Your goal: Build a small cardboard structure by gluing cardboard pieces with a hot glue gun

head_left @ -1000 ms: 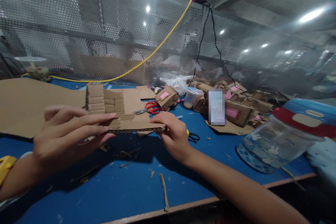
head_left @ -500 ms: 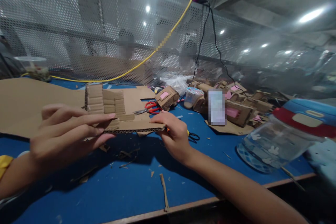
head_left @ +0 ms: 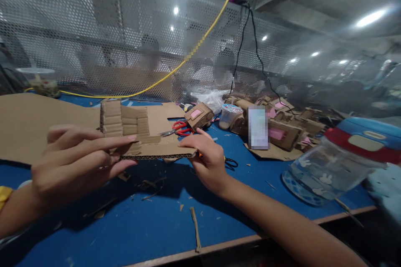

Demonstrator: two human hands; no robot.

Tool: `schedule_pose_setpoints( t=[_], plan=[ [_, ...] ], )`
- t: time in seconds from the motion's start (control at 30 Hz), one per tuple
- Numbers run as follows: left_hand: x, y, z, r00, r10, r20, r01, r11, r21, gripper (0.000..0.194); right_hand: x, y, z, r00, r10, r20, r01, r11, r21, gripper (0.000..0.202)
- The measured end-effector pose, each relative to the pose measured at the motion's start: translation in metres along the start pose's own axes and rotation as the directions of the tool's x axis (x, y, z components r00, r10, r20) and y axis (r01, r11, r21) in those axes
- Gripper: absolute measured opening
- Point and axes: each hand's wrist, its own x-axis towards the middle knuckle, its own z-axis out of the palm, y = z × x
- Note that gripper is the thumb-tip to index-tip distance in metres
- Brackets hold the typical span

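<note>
Above the table, a piece of corrugated cardboard [head_left: 166,150] is held level between both hands. Ridged cardboard strips [head_left: 112,119] stand up from its left part. My left hand [head_left: 78,154] pinches the left end, fingers on top and thumb beneath. At the right end, my right hand [head_left: 208,154] grips the edge, its thumb below the board and fingers curled over. Just behind the board lie red-handled scissors [head_left: 180,128], their blades pointing left. A second pair of scissors with black loops [head_left: 231,163] is partly hidden by my right hand.
A large cardboard sheet [head_left: 40,121] covers the back left of the blue table [head_left: 150,221]. Cardboard models with pink patches [head_left: 283,135], a phone [head_left: 258,128] and a plastic cup [head_left: 230,116] stand at the back. A water bottle [head_left: 332,167] is at right; scraps lie in front.
My left hand has shifted very slightly left along the cardboard. One finger of my right hand has lifted a little; otherwise the hold and the board look the same.
</note>
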Motion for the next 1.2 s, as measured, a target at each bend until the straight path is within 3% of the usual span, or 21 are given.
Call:
schedule_pose_setpoints(
  t=[0.23, 0.43, 0.73, 0.97, 1.2],
  plan=[
    [0.0, -0.001, -0.003, 0.999, 0.032, 0.009, -0.032, 0.999, -0.023, 0.04, 0.001, 0.0, -0.002, 1.0, -0.006, 0.001, 0.006, 1.0, -0.026, 0.026],
    [-0.013, -0.003, 0.003, 0.991, -0.128, 0.038, 0.129, 0.991, -0.043, 0.03, 0.002, 0.0, -0.002, 1.0, -0.02, -0.011, 0.02, 0.999, -0.045, 0.024],
    [-0.025, -0.011, 0.009, 0.965, -0.224, 0.135, 0.233, 0.971, -0.057, 0.028, 0.002, -0.002, -0.002, 0.996, -0.081, -0.043, 0.073, 0.984, -0.164, 0.029],
    [-0.018, -0.006, 0.008, 0.987, -0.126, 0.095, 0.131, 0.991, -0.041, 0.032, 0.005, -0.005, -0.003, 0.989, -0.142, -0.041, 0.129, 0.964, -0.232, 0.027],
    [-0.013, -0.005, 0.01, 0.995, 0.017, 0.099, -0.016, 1.0, -0.007, 0.008, 0.005, -0.005, -0.003, 0.986, -0.164, -0.003, 0.156, 0.939, -0.306, 0.028]
  ],
)
